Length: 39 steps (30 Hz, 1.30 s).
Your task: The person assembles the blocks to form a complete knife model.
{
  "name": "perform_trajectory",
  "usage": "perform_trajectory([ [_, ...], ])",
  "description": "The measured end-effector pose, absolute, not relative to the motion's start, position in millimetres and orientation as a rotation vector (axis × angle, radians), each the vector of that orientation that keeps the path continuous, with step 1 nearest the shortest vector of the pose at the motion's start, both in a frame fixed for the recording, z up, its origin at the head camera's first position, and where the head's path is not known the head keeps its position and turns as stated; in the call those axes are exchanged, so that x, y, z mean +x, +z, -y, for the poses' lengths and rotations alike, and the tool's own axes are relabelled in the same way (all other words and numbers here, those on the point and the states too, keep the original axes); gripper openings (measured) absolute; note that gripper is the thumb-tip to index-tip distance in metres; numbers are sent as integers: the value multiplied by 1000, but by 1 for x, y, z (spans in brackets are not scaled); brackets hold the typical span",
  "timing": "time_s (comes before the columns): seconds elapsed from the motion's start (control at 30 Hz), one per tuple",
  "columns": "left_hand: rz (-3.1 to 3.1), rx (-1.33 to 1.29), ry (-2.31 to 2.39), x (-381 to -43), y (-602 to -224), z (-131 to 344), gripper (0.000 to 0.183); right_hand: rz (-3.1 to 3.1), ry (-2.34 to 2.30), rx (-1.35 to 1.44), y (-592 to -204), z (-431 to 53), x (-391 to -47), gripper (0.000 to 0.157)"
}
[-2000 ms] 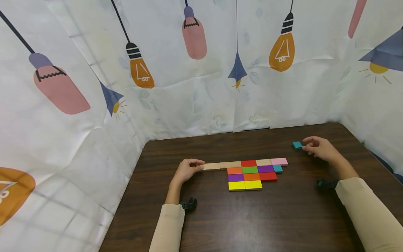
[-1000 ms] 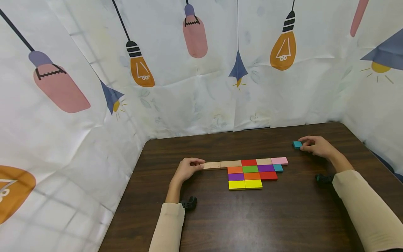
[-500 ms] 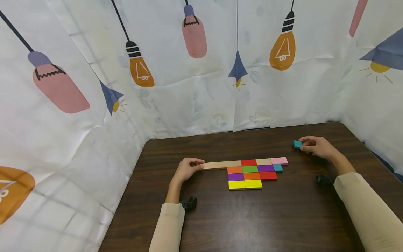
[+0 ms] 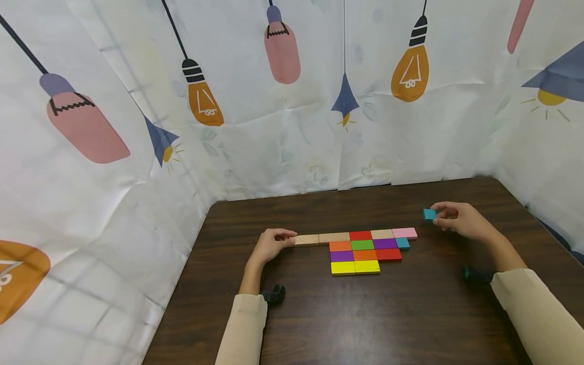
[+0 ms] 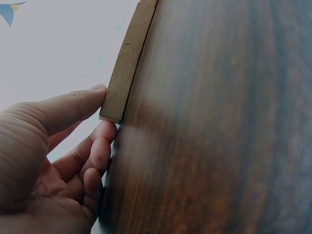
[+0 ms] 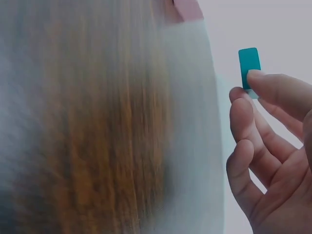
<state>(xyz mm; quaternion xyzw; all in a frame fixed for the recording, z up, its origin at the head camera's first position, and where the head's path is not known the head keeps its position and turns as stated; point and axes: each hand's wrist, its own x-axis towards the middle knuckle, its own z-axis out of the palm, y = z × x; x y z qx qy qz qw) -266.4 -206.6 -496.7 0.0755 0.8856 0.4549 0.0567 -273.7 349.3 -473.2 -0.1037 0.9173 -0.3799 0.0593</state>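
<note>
My right hand pinches a small teal block between thumb and fingertips. In the right wrist view this teal block stands out beyond the thumb tip, apart from the wood surface. My left hand is at the left end of a plain wooden block. Seen from the left wrist, the thumb lies on one side of that wooden block, with fingertips at its near end. A second plain block continues the row, followed by a red one, another plain one and a pink one.
Below the top row, rows of coloured blocks lie edge to edge: orange, green, purple, teal, red, and yellow nearest me. The dark wooden table meets a lamp-printed cloth behind.
My right hand has closed in on the teal block and now holds it, shifted slightly toward me and tilted. The left hand and the laid blocks have stayed in place.
</note>
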Motion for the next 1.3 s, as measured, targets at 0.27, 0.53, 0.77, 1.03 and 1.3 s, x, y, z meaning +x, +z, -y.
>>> perform_trajectory([
  [0.27,-2689,226,1375,-267,-498,206,17,-2754,-1192,-406,-465,-329,-245,43],
  [0.53,-2700,230,1367,-267,-498,206,17,-2691,-1222,-525,-466,-312,-225,37],
  [0.77,-2689,240,1384,-266,-497,206,17,-2637,-1205,-559,-468,-298,-212,36],
  [1.03,-2683,239,1399,-266,-498,207,17,-2626,-1161,-637,-471,-282,-204,32],
  [1.3,-2692,243,1380,-267,-498,207,17,-2565,-1148,-696,-477,-269,-203,29],
])
